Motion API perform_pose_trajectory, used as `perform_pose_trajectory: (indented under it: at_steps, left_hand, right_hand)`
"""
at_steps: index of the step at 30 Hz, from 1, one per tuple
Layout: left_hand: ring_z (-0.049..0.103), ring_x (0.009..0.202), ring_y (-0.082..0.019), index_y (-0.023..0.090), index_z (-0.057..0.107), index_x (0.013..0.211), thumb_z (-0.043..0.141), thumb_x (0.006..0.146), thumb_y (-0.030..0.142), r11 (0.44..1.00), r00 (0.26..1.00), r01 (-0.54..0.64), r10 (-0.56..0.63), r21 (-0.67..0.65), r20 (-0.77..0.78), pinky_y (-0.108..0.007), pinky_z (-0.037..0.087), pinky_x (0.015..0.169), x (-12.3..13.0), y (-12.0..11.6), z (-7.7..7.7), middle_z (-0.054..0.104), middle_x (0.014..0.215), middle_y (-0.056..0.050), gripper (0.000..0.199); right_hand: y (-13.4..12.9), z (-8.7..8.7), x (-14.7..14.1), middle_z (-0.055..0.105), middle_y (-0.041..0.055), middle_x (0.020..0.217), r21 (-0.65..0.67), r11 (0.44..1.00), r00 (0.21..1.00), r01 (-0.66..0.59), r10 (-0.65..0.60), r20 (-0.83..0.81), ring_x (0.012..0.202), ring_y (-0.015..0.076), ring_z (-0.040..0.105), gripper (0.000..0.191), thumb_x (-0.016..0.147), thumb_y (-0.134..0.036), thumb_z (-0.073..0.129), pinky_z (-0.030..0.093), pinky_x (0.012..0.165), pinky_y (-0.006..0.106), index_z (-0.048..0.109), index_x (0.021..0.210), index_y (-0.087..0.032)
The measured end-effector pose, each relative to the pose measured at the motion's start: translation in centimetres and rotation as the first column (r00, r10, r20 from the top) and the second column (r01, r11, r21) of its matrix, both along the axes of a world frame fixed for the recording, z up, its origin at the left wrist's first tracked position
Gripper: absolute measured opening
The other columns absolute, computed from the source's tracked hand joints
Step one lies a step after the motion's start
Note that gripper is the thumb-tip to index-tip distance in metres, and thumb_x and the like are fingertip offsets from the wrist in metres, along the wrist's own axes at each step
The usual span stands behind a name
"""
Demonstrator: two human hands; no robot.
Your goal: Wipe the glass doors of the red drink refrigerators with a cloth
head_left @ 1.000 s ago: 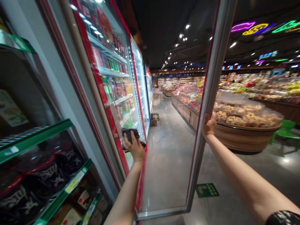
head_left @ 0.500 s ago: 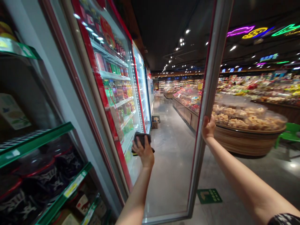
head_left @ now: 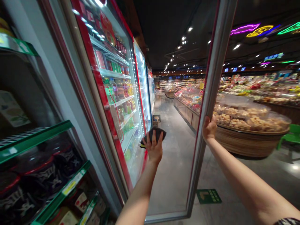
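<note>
Head view: the left arm reaches up from below the glass door [head_left: 173, 178], slanting toward the door's middle, with the elbow nearly straight. The left hand [head_left: 154, 151] has its back to the camera and its fingers point upward, spread apart over a dark cloth [head_left: 153, 133] that lies against the pane; the thumb cannot be made out clearly. A yellow strip shows at the cloth's lower left edge. The right arm stretches in from the lower right of the door, with a patterned black-and-white sleeve at its end. The right hand [head_left: 209, 127] is closed around the upright metal frame [head_left: 195, 181] at the door's outer edge, its fingers clamped there and partly hidden.

The door's pane is clear, and the grey, shiny floor [head_left: 172, 125] shows through it. Left of the door stands a red-edged drinks fridge [head_left: 125, 159] with lit shelves of bottles. Farther left, green-edged shelves [head_left: 52, 136] hold dark jars [head_left: 38, 178] with red rims. Right of the door is a rounded wooden bin [head_left: 248, 140] full of pale food pieces [head_left: 248, 120], with a green chair [head_left: 290, 136] beside it. A green floor sign [head_left: 209, 196] lies just beside the door's lower corner. Beyond the door, small lights dot the dark ceiling [head_left: 166, 28], and coloured neon signs [head_left: 259, 30] glow at the upper right.
</note>
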State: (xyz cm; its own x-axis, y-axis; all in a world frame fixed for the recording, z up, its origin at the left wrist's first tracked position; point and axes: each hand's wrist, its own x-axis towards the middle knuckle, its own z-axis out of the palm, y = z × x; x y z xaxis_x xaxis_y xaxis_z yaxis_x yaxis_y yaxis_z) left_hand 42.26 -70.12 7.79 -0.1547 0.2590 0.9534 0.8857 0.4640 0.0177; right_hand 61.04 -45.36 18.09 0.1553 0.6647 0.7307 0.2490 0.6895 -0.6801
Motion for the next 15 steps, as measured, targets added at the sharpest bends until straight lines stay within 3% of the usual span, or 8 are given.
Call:
perform_pose_trajectory:
  at_steps: [4, 7, 10, 12, 15]
  left_hand:
    - [0.017, 0.157, -0.026, 0.042, 0.050, 0.146, 0.058, 0.090, 0.011, 0.935, 0.928, 0.126, -0.228, -0.330, -0.293, -0.055, 0.006, 0.128, -1.4, -2.8, -2.9, 0.044, 0.159, 0.003, 0.065]
    - [0.015, 0.157, -0.027, 0.042, 0.050, 0.146, 0.058, 0.091, 0.012, 0.960, 0.949, 0.097, -0.168, -0.261, -0.265, -0.057, 0.005, 0.128, -2.6, -3.8, -2.0, 0.048, 0.156, 0.001, 0.062]
    - [0.008, 0.157, -0.032, 0.039, 0.047, 0.149, 0.060, 0.090, 0.011, 0.991, 0.988, 0.070, -0.085, -0.115, -0.126, -0.064, 0.006, 0.125, -1.2, -1.1, 1.0, 0.045, 0.158, -0.004, 0.067]
    - [0.006, 0.157, -0.033, 0.039, 0.046, 0.149, 0.061, 0.089, 0.010, 0.994, 0.991, 0.071, -0.080, -0.085, -0.105, -0.066, 0.007, 0.125, 0.7, 1.4, 2.1, 0.043, 0.159, -0.004, 0.068]
    - [0.004, 0.158, -0.031, 0.038, 0.047, 0.149, 0.060, 0.090, 0.009, 0.980, 0.970, 0.127, -0.155, -0.152, -0.188, -0.064, 0.005, 0.126, 2.5, 3.2, 1.2, 0.044, 0.159, -0.001, 0.067]
  right_hand:
    - [0.0, 0.0, 0.0, 0.066, 0.0141, 0.094, -0.017, 1.000, 1.000, -0.011, 0.011, 0.006, 0.083, 0.0307, 0.062, 0.071, 0.089, -0.075, 0.027, 0.042, 0.070, 0.039, 0.059, 0.115, -0.018]
    - [0.0, 0.0, -0.2, 0.067, 0.0151, 0.097, -0.020, 1.000, 1.000, -0.016, 0.016, -0.004, 0.084, 0.0312, 0.063, 0.074, 0.088, -0.078, 0.025, 0.042, 0.070, 0.039, 0.058, 0.116, -0.018]
    - [0.1, 0.2, -0.3, 0.067, 0.0158, 0.098, -0.016, 1.000, 1.000, -0.024, 0.024, -0.004, 0.085, 0.0319, 0.063, 0.076, 0.088, -0.078, 0.022, 0.042, 0.071, 0.039, 0.057, 0.117, -0.018]
    - [0.2, 0.3, -0.3, 0.067, 0.0158, 0.099, -0.013, 1.000, 1.000, -0.029, 0.029, 0.006, 0.087, 0.0322, 0.063, 0.075, 0.088, -0.077, 0.021, 0.043, 0.071, 0.040, 0.057, 0.117, -0.018]
    - [0.5, 0.3, -0.3, 0.068, 0.0158, 0.099, -0.007, 0.999, 0.999, -0.031, 0.031, 0.022, 0.087, 0.0323, 0.063, 0.076, 0.088, -0.078, 0.021, 0.044, 0.071, 0.040, 0.057, 0.118, -0.018]
